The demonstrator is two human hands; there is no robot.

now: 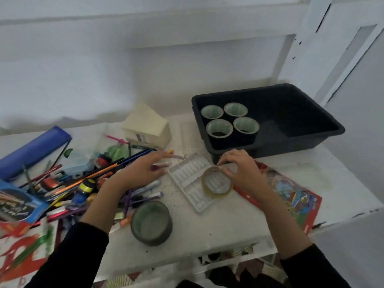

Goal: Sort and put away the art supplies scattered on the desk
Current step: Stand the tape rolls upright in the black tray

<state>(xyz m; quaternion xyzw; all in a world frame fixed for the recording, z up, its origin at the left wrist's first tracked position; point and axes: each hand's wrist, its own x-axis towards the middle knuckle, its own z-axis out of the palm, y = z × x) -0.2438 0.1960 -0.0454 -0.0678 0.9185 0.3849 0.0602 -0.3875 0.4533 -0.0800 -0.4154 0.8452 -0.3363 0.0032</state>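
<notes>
**Fig. Tape roll at the palette tray**

I see my right grip [241,171] pinching the rim of the translucent yellowish tape roll [220,195]. The roll rests on the white plastic palette tray [187,175], near the black plastic tub [301,121]. My left grip [141,173] lies flat, fingers straight, over the heap of coloured pens [83,183].

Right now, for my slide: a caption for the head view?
Right hand pinches tape roll over white tray; four rolls sit in black bin.
</notes>
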